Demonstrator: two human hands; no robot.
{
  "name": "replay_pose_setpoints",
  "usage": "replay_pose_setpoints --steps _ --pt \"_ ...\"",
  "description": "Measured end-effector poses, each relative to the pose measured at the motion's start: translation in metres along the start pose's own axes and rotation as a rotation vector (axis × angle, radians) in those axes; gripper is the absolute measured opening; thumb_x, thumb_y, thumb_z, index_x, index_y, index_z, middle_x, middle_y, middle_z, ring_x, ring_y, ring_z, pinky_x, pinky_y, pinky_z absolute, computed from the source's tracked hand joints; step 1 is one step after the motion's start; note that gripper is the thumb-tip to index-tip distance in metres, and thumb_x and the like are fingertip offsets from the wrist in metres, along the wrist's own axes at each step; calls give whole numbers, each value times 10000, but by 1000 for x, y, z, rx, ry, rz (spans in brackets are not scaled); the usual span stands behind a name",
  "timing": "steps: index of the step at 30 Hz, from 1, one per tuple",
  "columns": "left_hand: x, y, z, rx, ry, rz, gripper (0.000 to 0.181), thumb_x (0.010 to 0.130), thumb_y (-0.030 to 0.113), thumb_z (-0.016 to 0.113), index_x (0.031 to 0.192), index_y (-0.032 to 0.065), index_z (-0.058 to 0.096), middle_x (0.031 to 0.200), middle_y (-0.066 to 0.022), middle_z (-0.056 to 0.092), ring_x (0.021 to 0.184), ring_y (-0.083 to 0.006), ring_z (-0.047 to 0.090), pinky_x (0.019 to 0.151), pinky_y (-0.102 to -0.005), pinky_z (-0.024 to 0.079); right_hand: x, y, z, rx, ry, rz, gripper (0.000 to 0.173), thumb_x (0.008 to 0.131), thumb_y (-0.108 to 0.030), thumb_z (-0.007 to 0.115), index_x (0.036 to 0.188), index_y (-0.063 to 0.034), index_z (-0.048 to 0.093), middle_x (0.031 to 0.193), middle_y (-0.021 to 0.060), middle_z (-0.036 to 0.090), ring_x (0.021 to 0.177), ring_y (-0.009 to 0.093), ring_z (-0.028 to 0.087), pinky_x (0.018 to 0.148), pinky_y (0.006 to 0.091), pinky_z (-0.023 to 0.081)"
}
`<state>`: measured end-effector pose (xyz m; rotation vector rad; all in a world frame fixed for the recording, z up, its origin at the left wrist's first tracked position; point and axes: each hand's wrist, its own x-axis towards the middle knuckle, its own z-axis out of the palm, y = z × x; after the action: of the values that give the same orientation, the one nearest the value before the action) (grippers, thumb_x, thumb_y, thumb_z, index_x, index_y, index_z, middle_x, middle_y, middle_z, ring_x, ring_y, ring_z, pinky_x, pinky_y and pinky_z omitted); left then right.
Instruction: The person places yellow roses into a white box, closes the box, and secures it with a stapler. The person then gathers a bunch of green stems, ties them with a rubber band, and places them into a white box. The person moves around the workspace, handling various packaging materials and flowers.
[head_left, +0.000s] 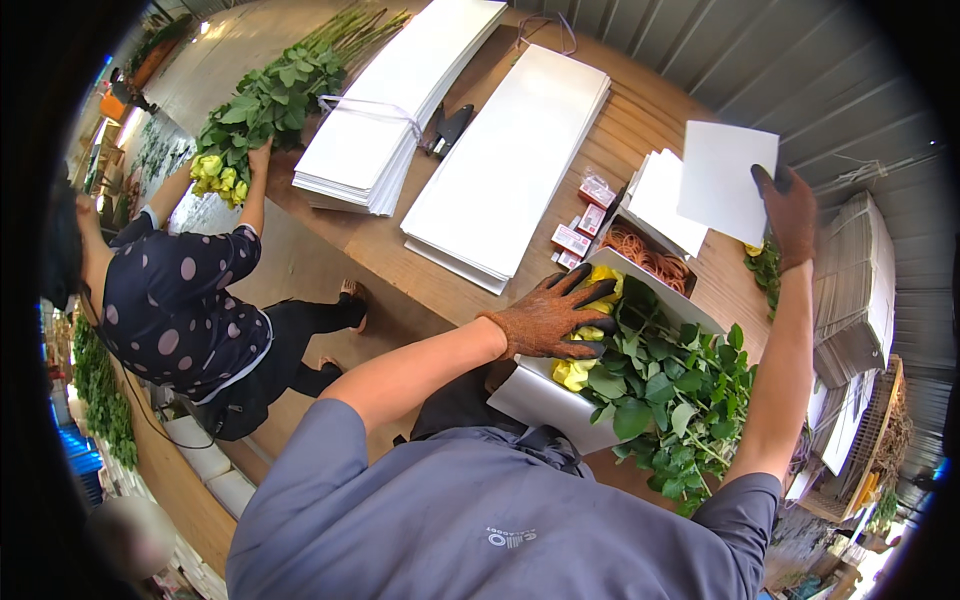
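Yellow roses (574, 373) with leafy green stems (675, 397) lie in a folded white card sheet (551, 405) at the table's near edge. My left hand (559, 315), in a brown and black work glove, rests spread over the blooms. Gloved the same way, my right hand (787, 210) grips the edge of a white paper sheet (727, 176), raised over the table's right part. Just beyond the roses, a box holds orange rubber bands (645, 255), with smaller white sheets (667, 195) beside it.
Two stacks of long white card, one tied (375, 135) and one loose (517, 165), lie on the wooden table (337, 236). A black stapler (450, 131) and small staple boxes (570, 238) are there. At left, a co-worker (187, 300) holds yellow roses (217, 178). Stacked cardboard (855, 285) stands right.
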<state>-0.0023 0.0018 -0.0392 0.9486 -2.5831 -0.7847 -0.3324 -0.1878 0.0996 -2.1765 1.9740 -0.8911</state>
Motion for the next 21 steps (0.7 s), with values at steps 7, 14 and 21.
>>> replay_pose_setpoints --steps 7,14,21 --pt "10 4 -7 -4 -43 37 545 909 538 594 1350 222 543 1592 -140 247 1452 -471 195 1171 -566 222 -50 125 79 -159 -272 199 752 832 -466 744 1364 7 503 1324 277 563 1243 400 547 1033 440 456" --pt "4 0 0 -4 -20 17 535 910 537 595 1343 224 552 1594 -139 247 1453 -478 189 1165 -570 230 -83 31 90 -454 -667 -133 950 774 -549 746 1531 -172 312 1558 258 262 1410 443 321 1133 499 339" --pt "5 4 -7 -12 -42 1 546 911 550 588 1357 236 550 1592 -139 252 1463 -460 175 1167 -571 227 -95 41 90 -324 -555 -217 700 852 -385 711 1463 -177 440 1484 227 405 1355 434 402 1107 497 368"
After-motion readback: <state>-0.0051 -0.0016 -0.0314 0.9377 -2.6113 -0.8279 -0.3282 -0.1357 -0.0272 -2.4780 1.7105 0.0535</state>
